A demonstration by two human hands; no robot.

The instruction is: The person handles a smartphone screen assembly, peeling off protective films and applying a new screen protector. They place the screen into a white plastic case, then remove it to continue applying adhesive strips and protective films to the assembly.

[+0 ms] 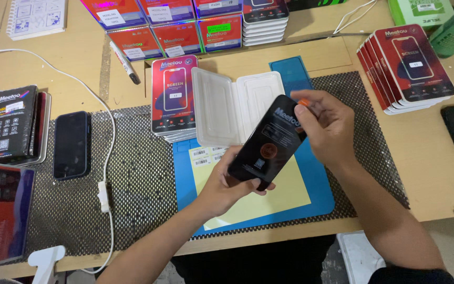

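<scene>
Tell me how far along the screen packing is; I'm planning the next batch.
Done, it seems: a stack of closed red boxes lies at the right. In hand: the left hand and right hand hold a black screen panel above the blue mat. Left: the open clear tray is empty, beside another stack of boxes.

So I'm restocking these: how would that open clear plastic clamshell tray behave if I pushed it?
The clear plastic clamshell tray looks thin and empty, so probably light and flexible. Lying open on the black mesh mat, it would likely grip rather than slide.
</scene>
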